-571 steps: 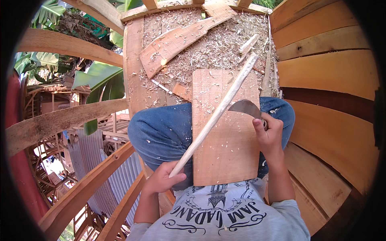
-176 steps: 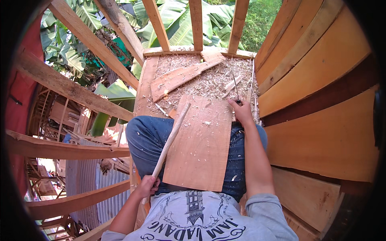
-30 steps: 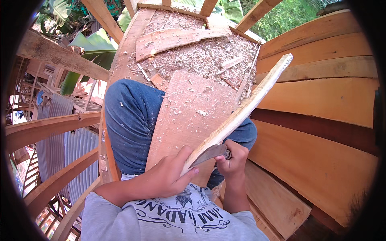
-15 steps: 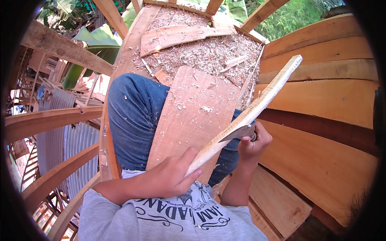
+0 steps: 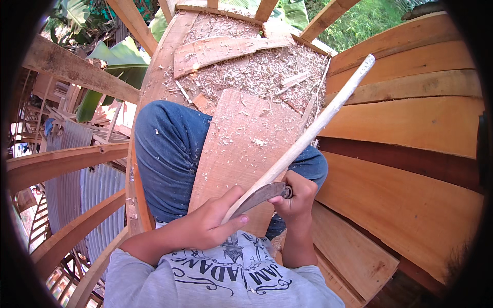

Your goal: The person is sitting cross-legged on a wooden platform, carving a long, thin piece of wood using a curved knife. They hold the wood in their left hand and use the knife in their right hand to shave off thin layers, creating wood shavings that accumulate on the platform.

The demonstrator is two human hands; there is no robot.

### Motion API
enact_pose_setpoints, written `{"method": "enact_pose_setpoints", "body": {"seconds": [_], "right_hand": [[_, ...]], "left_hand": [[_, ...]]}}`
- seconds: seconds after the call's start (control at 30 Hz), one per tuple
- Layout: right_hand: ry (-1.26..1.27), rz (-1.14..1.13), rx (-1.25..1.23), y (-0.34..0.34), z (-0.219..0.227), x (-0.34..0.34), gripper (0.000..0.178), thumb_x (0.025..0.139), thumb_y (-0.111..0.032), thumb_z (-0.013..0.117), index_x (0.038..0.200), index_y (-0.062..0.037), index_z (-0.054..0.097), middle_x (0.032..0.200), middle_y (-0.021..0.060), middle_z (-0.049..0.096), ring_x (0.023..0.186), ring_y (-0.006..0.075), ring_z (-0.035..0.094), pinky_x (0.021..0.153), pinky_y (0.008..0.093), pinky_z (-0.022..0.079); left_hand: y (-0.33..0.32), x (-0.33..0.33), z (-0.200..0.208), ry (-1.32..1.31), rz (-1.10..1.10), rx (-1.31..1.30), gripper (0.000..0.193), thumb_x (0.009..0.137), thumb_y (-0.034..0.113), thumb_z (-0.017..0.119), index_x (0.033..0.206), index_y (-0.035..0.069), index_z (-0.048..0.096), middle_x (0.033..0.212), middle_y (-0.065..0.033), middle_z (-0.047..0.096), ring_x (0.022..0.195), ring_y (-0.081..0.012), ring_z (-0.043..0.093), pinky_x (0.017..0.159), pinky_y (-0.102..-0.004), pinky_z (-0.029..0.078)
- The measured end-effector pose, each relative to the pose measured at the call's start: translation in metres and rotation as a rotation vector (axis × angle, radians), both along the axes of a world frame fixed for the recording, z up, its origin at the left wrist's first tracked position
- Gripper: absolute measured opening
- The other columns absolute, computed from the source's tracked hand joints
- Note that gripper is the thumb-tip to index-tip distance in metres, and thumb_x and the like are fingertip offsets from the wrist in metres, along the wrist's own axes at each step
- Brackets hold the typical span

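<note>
A long, pale wooden stick [image 5: 313, 131] slants from my lap up to the right. My left hand [image 5: 220, 218] is wrapped round its lower end, near my shirt. In my right hand [image 5: 297, 196] is a knife [image 5: 261, 197] with a dark, curved blade, gripped by its handle, which my fingers mostly hide. The blade lies against the lower part of the stick, close to my left fingers. Under the stick, a wide reddish board [image 5: 241, 138] rests between my knees, sprinkled with shavings.
Shavings [image 5: 246, 66] cover the floor ahead, with a curved plank [image 5: 226, 51] and small offcuts among them. Orange-brown planks [image 5: 400, 123] form a wall on my right. Wooden ribs [image 5: 67, 159] stand at my left, with corrugated metal sheets [image 5: 102, 205] beyond them.
The knife has slid down along the stick toward my left hand, and my right hand has come lower and nearer to me. The stick has turned slightly, showing a different side.
</note>
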State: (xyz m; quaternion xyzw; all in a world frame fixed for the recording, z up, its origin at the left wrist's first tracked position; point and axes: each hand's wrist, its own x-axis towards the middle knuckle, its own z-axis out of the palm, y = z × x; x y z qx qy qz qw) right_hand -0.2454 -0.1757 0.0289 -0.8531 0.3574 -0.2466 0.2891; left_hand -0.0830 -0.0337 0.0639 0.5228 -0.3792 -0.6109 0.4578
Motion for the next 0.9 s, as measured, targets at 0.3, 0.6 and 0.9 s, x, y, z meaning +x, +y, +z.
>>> {"method": "enact_pose_setpoints", "body": {"seconds": [0.3, 0.6, 0.9], "right_hand": [[-0.021, -0.288, 0.136, -0.043, 0.016, -0.048, 0.075, 0.080, -0.071, 0.048, 0.061, 0.0011, 0.047, 0.051, 0.0006, 0.033, 0.048, 0.0110, 0.033, 0.043, 0.0296, 0.026], [0.064, -0.166, -0.061, -0.031, -0.012, -0.029, 0.077, 0.070, -0.077, 0.054, 0.057, -0.0025, 0.042, 0.049, 0.0085, 0.036, 0.043, 0.0250, 0.041, 0.042, 0.0329, 0.033], [-0.165, -0.483, 0.145, -0.070, -0.006, -0.064, 0.059, 0.091, -0.057, 0.046, 0.060, -0.0086, 0.034, 0.054, -0.0052, 0.031, 0.049, 0.0045, 0.029, 0.044, 0.0248, 0.019]], "left_hand": [[0.006, -0.009, -0.005, 0.073, -0.176, 0.181, 0.025, 0.091, 0.015, 0.051, 0.111, 0.001, 0.043, 0.078, -0.0106, 0.052, 0.072, -0.0165, 0.053, 0.065, -0.0315, 0.041], [0.004, -0.009, 0.000, -0.185, -0.101, 0.148, 0.030, 0.090, 0.016, 0.052, 0.111, -0.002, 0.040, 0.068, -0.0233, 0.055, 0.061, -0.0389, 0.060, 0.057, -0.0417, 0.044], [0.017, -0.014, -0.005, -0.385, -0.112, 0.081, 0.037, 0.088, 0.022, 0.056, 0.110, -0.004, 0.040, 0.069, -0.0273, 0.058, 0.065, -0.0439, 0.062, 0.058, -0.0478, 0.048]]}}
